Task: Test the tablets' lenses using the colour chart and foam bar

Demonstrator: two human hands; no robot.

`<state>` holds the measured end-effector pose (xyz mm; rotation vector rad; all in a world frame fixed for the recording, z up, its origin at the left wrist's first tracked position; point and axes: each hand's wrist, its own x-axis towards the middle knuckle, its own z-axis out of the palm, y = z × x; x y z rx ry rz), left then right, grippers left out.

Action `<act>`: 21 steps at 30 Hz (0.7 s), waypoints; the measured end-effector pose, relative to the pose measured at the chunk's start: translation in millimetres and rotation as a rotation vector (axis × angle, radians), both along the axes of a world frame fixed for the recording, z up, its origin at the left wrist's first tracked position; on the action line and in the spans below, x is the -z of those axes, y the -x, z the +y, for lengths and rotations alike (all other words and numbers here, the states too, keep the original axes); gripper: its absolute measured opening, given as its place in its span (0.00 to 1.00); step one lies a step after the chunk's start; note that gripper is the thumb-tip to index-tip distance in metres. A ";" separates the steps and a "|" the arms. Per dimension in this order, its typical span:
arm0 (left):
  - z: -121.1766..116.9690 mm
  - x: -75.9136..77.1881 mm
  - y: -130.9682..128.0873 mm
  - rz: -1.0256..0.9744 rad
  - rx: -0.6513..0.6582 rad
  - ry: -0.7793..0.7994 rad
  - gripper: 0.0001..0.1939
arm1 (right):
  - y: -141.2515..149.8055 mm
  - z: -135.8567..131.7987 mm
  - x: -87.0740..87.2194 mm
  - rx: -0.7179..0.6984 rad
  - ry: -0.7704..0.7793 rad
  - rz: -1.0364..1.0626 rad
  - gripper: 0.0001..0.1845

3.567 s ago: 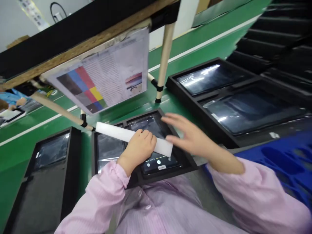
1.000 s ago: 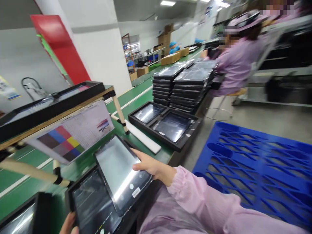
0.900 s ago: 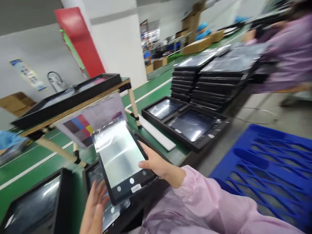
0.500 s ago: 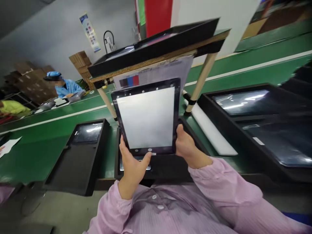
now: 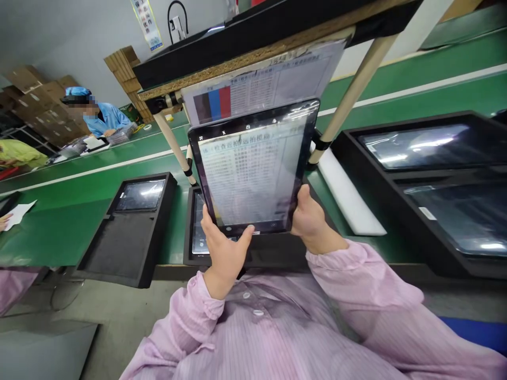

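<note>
Between my two hands a black-framed tablet (image 5: 253, 174) is held up, tilted, its lit screen showing a camera picture of a printed sheet. My left hand (image 5: 227, 250) grips its lower left corner, the thumb on the bottom edge. My right hand (image 5: 312, 219) clasps the lower right side, thumb at the edge. Behind the tablet a printed sheet (image 5: 273, 79) with dark, blue and red blocks hangs from the wooden stand (image 5: 356, 95). Beneath my hands lies a black foam tray (image 5: 277, 253), with another tablet (image 5: 198, 232) partly hidden in its left side.
Left on the green bench (image 5: 59, 227) is a foam tray (image 5: 130, 248) holding one tablet. At right, a larger tray (image 5: 400, 184) holds two tablets beside a white foam strip (image 5: 348, 195). A co-worker in blue (image 5: 103, 119) sits far left; another person's hand (image 5: 5, 221) holds paper.
The tablet's screen has gone from nearly blank white to showing printed text. The tablet, still in both hands, has shifted slightly up and right; the stand looks larger and nearer.
</note>
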<state>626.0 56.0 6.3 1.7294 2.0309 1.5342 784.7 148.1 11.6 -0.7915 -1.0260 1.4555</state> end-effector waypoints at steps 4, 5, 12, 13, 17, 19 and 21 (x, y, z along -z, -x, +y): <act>-1.4 0.8 -0.9 -0.005 -0.001 0.002 0.60 | -1.1 -0.1 3.2 0.004 -0.030 0.027 0.43; -1.6 0.6 -1.7 -0.011 -0.006 0.000 0.60 | -0.9 -0.3 3.3 0.002 -0.034 0.034 0.44; -2.9 6.0 -0.8 -0.077 0.002 -0.039 0.59 | 0.8 1.4 5.7 0.015 -0.045 0.061 0.44; -2.7 7.5 3.8 -0.104 0.030 -0.058 0.56 | 0.2 0.7 5.9 0.021 -0.050 0.057 0.43; 4.2 4.1 31.1 -0.416 0.221 -0.116 0.33 | -5.2 -13.2 -1.0 0.081 -0.087 -0.033 0.42; 10.9 -4.6 40.5 -0.720 0.326 -0.096 0.31 | -9.3 -24.6 -10.4 0.108 -0.161 -0.086 0.41; 16.5 -14.8 41.5 -1.004 0.421 -0.044 0.31 | -14.4 -34.5 -23.2 0.105 -0.299 -0.154 0.41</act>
